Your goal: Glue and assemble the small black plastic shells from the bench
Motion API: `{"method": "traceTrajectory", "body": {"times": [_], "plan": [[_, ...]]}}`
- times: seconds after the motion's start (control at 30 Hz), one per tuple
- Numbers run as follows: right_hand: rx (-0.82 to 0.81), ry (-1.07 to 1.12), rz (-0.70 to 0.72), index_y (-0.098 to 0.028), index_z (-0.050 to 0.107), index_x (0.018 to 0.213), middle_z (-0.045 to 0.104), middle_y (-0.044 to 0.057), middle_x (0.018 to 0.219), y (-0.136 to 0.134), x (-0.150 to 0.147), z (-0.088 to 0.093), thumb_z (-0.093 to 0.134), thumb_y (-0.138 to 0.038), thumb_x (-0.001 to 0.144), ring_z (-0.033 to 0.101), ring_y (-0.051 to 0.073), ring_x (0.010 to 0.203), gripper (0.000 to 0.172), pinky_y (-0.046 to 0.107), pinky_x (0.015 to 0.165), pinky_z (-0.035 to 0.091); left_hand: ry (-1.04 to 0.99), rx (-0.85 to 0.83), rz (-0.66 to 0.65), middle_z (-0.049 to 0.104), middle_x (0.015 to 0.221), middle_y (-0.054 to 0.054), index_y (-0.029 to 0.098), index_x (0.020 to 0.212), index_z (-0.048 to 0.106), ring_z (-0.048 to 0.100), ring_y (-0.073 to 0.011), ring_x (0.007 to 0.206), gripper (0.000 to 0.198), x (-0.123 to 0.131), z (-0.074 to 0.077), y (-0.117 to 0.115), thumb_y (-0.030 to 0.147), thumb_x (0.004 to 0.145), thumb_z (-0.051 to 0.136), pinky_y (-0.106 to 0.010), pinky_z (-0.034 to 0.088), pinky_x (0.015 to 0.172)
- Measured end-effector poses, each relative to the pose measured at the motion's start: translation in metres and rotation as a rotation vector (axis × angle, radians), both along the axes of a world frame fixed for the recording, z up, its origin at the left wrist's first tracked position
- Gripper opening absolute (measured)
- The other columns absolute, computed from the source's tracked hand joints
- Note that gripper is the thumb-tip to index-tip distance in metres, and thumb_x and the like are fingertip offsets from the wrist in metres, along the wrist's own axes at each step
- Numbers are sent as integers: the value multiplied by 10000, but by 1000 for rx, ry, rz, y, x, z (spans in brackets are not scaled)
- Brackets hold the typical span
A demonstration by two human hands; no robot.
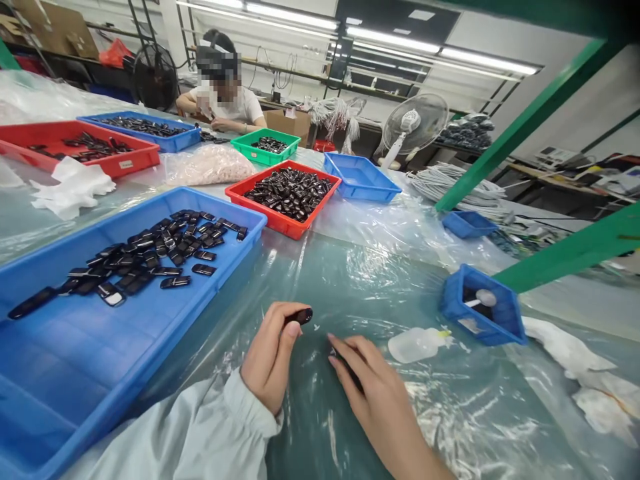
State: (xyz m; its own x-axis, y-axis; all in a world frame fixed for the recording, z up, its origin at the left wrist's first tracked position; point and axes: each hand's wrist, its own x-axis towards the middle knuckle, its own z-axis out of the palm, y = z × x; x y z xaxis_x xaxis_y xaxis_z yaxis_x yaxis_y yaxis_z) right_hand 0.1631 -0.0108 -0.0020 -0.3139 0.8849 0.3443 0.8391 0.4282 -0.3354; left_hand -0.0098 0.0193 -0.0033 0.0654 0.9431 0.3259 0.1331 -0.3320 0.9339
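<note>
My left hand (273, 350), in a pale sleeve, pinches a small glossy black plastic piece (303, 316) between thumb and fingers, one rounded end sticking out. Just to its right, my right hand (367, 377) is closed, and a dark edge shows between its fingers. What that dark thing is, I cannot make out. To the left, a large blue tray (100, 407) carries a spread of similar black pieces (150, 257). Beyond my hands stands a red tray (294, 229) heaped with small black parts (290, 193).
A translucent bottle (415, 345) lies right of my right hand, near a small blue bin (480, 327). Green posts (525, 127) cross the right side. More trays, including a green one (265, 155), stand farther back, where a co-worker (230, 100) sits. Plastic film covers the table.
</note>
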Motion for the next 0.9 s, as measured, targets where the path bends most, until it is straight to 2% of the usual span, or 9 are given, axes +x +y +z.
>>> {"method": "traceTrajectory", "body": {"times": [0.1, 0.27, 0.4, 0.5, 0.57, 0.7, 0.8, 0.9], "plan": [[-47, 1, 10, -188, 611, 897, 603, 77, 837, 14, -5, 1, 369, -147, 923, 606, 231, 759, 246, 347, 606, 506, 21, 70, -46, 522, 1002, -69, 188, 1088, 522, 516, -187, 920, 267, -1, 3, -4, 322, 980, 319, -301, 409, 812], [-148, 86, -1, -197, 551, 949, 597, 81, 851, 14, 3, 1, 380, -146, 907, 593, 251, 788, 182, 371, 616, 492, 101, 174, -114, 522, 1030, -83, 201, 1126, 504, 523, -200, 966, 262, -3, 4, -7, 302, 984, 309, -315, 395, 838], [-255, 225, -16, -212, 541, 832, 576, 73, 858, 14, 3, 4, 409, -160, 884, 568, 250, 793, 152, 413, 692, 463, 171, 244, -140, 503, 1043, -73, 208, 1162, 484, 507, -188, 969, 256, -5, 5, -9, 275, 986, 311, -299, 384, 836], [-362, 392, -26, -224, 547, 816, 586, 44, 822, 14, 2, 15, 449, -205, 881, 585, 215, 784, 119, 358, 701, 473, 213, 291, -174, 508, 1032, -76, 210, 1185, 477, 500, -193, 946, 261, -6, 6, -10, 248, 984, 316, -307, 395, 812], [-455, 523, -39, -230, 553, 805, 603, 19, 763, 12, 3, 26, 500, -269, 879, 616, 182, 737, 99, 298, 653, 499, 237, 316, -182, 515, 1019, -81, 215, 1193, 476, 504, -195, 922, 265, -6, 7, -11, 239, 986, 311, -313, 403, 788], [-661, 863, -85, -238, 591, 767, 644, -10, 694, 3, 3, 45, 607, -405, 823, 652, 150, 680, 176, 252, 627, 521, 257, 300, -209, 533, 1009, -92, 219, 1200, 479, 517, -202, 905, 279, -5, 8, -12, 253, 988, 300, -324, 418, 773], [-887, 1211, -130, -245, 659, 717, 658, -30, 632, -2, 0, 50, 736, -393, 717, 638, 128, 653, 167, 239, 669, 496, 230, 248, -272, 547, 1026, -101, 207, 1197, 491, 519, -209, 939, 281, -5, 8, -12, 241, 980, 316, -329, 427, 801], [-950, 1314, -137, -248, 677, 701, 661, -42, 618, -3, -2, 50, 766, -348, 697, 623, 110, 640, 134, 219, 670, 469, 221, 243, -309, 549, 1023, -93, 205, 1201, 496, 521, -199, 934, 285, -5, 8, -12, 244, 979, 321, -315, 428, 813]]}}
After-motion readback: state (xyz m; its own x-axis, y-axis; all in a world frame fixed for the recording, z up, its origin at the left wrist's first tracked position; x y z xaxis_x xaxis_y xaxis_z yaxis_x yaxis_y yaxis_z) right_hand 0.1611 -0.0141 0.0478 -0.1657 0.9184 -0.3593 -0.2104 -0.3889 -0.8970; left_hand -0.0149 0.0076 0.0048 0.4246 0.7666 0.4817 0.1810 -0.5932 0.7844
